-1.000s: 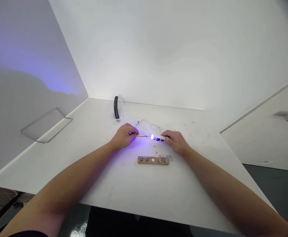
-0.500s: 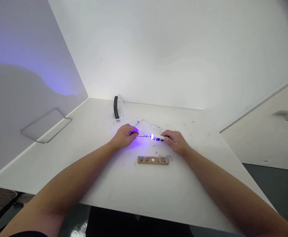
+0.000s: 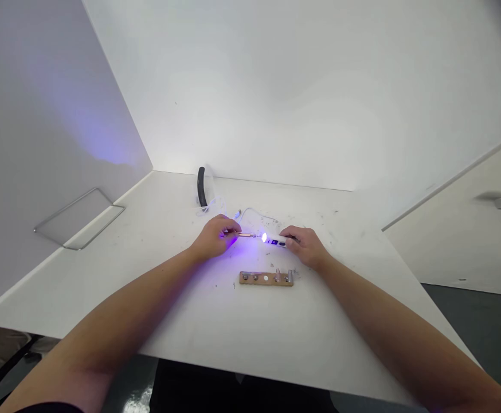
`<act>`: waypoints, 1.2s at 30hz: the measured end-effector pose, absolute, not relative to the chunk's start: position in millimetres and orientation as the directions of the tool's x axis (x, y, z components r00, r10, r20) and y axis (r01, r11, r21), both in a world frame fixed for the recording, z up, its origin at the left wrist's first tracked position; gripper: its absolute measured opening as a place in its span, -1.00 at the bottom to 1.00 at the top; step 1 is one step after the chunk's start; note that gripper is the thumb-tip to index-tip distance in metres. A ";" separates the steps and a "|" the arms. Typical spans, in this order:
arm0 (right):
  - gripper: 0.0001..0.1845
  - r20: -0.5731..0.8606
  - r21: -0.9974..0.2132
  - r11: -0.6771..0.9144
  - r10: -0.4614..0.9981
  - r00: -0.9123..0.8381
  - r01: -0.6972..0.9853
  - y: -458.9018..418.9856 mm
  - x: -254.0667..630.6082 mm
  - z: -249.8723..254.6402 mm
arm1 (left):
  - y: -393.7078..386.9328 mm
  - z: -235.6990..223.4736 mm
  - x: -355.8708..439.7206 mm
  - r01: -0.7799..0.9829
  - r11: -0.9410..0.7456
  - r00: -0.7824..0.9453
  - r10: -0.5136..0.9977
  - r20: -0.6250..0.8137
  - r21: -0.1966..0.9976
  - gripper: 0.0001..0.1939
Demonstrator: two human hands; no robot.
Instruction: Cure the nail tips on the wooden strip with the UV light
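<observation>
My left hand (image 3: 214,236) is closed in a pinch on a thin metal bit (image 3: 247,235) that points right. My right hand (image 3: 305,245) grips a small white powered tool (image 3: 275,240) whose tip glows bright violet-white, and the bit meets that tip. Both hands rest low over the white table (image 3: 216,310). Just in front of them lies a short wooden strip (image 3: 266,278) with several metal screws or studs set in it.
A black and white curved object (image 3: 201,187) stands at the back of the table with a white cable (image 3: 250,214) trailing from it. White partition walls close in the left and back. A flat metal-framed panel (image 3: 79,218) lies at the left. Small debris specks dot the surface.
The hands have hardly moved. The violet patch of light on the left wall has shifted and changed shape.
</observation>
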State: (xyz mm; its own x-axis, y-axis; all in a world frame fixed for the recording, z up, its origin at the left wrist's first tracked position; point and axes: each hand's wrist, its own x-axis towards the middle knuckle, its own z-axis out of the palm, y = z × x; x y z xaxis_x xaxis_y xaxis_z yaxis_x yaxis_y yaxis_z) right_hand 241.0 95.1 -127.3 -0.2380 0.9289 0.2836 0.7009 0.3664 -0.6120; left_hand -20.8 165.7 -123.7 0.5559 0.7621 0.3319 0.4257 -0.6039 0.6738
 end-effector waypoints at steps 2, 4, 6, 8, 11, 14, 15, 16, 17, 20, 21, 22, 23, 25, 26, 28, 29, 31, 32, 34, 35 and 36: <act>-0.62 0.284 -0.613 0.366 0.929 -0.237 0.700 94.9 241.1 -127.0 | 165.7 -123.9 -21.0 0.424 -0.600 0.552 0.765 0.332 0.678 -0.83; -0.61 0.280 -0.616 0.362 0.931 -0.235 0.700 94.9 240.9 -126.6 | 165.5 -123.7 -21.1 0.419 -0.602 0.552 0.764 0.335 0.680 -0.83; -0.61 0.277 -0.618 0.357 0.933 -0.231 0.700 95.0 240.6 -126.5 | 165.1 -123.0 -21.3 0.411 -0.608 0.555 0.758 0.343 0.680 -0.83; -0.61 0.278 -0.616 0.357 0.933 -0.230 0.702 95.3 240.4 -126.6 | 164.7 -122.2 -21.4 0.405 -0.614 0.557 0.754 0.350 0.678 -0.83; -0.60 0.276 -0.609 0.353 0.934 -0.228 0.710 95.6 240.6 -127.2 | 164.0 -120.5 -21.1 0.400 -0.619 0.557 0.750 0.357 0.676 -0.82; -0.60 0.270 -0.606 0.348 0.936 -0.226 0.716 95.6 241.0 -127.6 | 163.4 -119.0 -20.6 0.396 -0.625 0.562 0.745 0.360 0.673 -0.82; -0.60 0.270 -0.605 0.348 0.936 -0.226 0.717 95.5 241.1 -127.6 | 163.3 -118.6 -20.5 0.397 -0.626 0.562 0.744 0.361 0.672 -0.82; -0.61 0.271 -0.604 0.348 0.936 -0.226 0.717 95.4 241.1 -127.6 | 163.3 -118.5 -20.4 0.398 -0.626 0.563 0.744 0.360 0.670 -0.82; -0.61 0.271 -0.603 0.348 0.936 -0.226 0.717 95.3 241.1 -127.6 | 163.3 -118.5 -20.4 0.400 -0.626 0.564 0.744 0.359 0.669 -0.82; -0.62 0.268 -0.606 0.342 0.938 -0.220 0.719 95.0 240.8 -127.3 | 163.9 -119.7 -20.7 0.401 -0.628 0.568 0.741 0.357 0.667 -0.82; -0.63 0.265 -0.606 0.339 0.939 -0.219 0.720 95.0 240.8 -127.2 | 164.1 -120.3 -20.9 0.401 -0.629 0.570 0.741 0.356 0.666 -0.83; -0.63 0.265 -0.606 0.338 0.939 -0.218 0.720 95.1 240.7 -127.3 | 164.3 -120.9 -21.1 0.402 -0.628 0.570 0.741 0.355 0.666 -0.83; -0.63 0.266 -0.606 0.339 0.939 -0.219 0.719 95.1 240.7 -127.4 | 164.4 -121.4 -21.2 0.403 -0.627 0.568 0.743 0.354 0.666 -0.83; -0.62 0.268 -0.609 0.344 0.937 -0.223 0.715 95.3 240.8 -127.9 | 164.6 -122.1 -21.2 0.407 -0.625 0.568 0.744 0.352 0.666 -0.83; -0.62 0.268 -0.611 0.345 0.937 -0.223 0.713 95.4 240.9 -128.2 | 164.5 -122.2 -21.2 0.407 -0.625 0.568 0.744 0.352 0.666 -0.83; -0.63 0.268 -0.613 0.345 0.937 -0.224 0.711 95.6 241.2 -128.7 | 164.5 -122.3 -21.0 0.406 -0.630 0.571 0.741 0.354 0.662 -0.83; -0.63 0.269 -0.612 0.346 0.937 -0.224 0.711 95.6 241.3 -128.8 | 164.5 -122.2 -20.9 0.406 -0.632 0.572 0.739 0.356 0.660 -0.83; -0.63 0.275 -0.608 0.352 0.934 -0.227 0.711 95.6 241.5 -128.6 | 164.5 -122.0 -20.8 0.407 -0.634 0.569 0.739 0.360 0.658 -0.83; -0.62 0.277 -0.607 0.355 0.933 -0.229 0.711 95.6 241.5 -128.4 | 164.6 -121.9 -20.7 0.407 -0.633 0.569 0.740 0.360 0.658 -0.83; -0.62 0.278 -0.606 0.355 0.933 -0.229 0.712 95.7 241.4 -128.0 | 164.5 -121.5 -20.6 0.407 -0.634 0.567 0.740 0.362 0.658 -0.84; -0.62 0.277 -0.606 0.354 0.933 -0.228 0.713 95.7 241.4 -127.8 | 164.4 -121.3 -20.6 0.408 -0.635 0.568 0.739 0.362 0.656 -0.84; -0.62 0.277 -0.605 0.353 0.934 -0.227 0.713 95.8 241.4 -127.8 | 164.3 -121.0 -20.5 0.409 -0.636 0.569 0.738 0.362 0.654 -0.84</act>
State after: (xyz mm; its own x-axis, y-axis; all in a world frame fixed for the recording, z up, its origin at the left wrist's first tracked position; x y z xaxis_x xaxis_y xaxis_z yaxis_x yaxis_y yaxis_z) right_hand 241.4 95.8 -127.8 -0.2272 0.9335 0.2773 0.7132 0.3534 -0.6054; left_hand -20.5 164.3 -121.0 0.5695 0.7380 0.3620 0.4087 -0.6363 0.6543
